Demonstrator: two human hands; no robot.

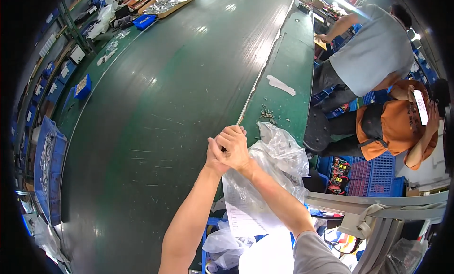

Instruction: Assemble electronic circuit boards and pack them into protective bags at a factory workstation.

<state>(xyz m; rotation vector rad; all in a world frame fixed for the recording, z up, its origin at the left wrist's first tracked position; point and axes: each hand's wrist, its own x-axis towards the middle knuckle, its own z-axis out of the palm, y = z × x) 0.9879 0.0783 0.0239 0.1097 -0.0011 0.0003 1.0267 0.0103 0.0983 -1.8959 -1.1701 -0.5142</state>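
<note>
My left hand (214, 161) and my right hand (234, 145) are clasped together above the edge of the green belt (156, 108). Their fingers are folded over each other, and anything between the palms is hidden. Just right of them, a crumpled clear plastic bag (283, 153) lies on the narrow green side ledge (288, 52). A printed paper sheet (239, 212) is beneath my right forearm, partly covered by plastic. Beyond the bag sits a small pile of screw-like metal pieces (267, 114). Farther up the ledge lies a white strip (281, 85).
A long blue crate (56, 174) of metal parts stands at the left, with a small blue bin (82, 86) beyond it. A cardboard tray (168, 3) is at the far end. Two people, one in grey (373, 49) and one in orange (392, 127), are at the right.
</note>
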